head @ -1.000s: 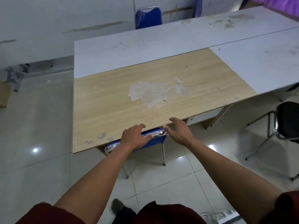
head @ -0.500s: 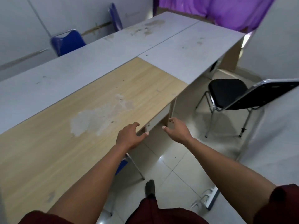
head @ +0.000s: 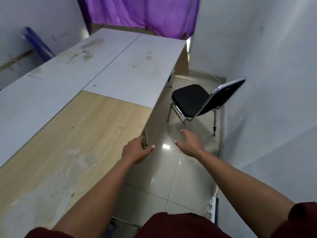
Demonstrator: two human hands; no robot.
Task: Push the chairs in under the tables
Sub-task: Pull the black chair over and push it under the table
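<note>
A black padded chair (head: pixel 190 98) with a chrome frame stands out on the floor, right of the grey table (head: pixel 135 69), its backrest leaning toward the right wall. The wooden table (head: pixel 72 134) runs along my left. My left hand (head: pixel 135 150) hovers over the wooden table's near right corner, fingers spread, holding nothing. My right hand (head: pixel 188 143) is out over the floor, open and empty, well short of the black chair. The blue chair I pushed earlier is out of sight under the wooden table.
A blue chair back (head: pixel 38 43) shows behind the far grey table (head: pixel 42 83) at the left wall. A purple curtain (head: pixel 145 12) hangs at the back. The white wall (head: pixel 265 83) closes the right side. A power strip (head: pixel 212 208) lies on the tiled floor by that wall.
Both hands have let go of the blue chair under the wooden table. My view has swung right, bringing the black chair to the middle, and both hands now point toward it.
</note>
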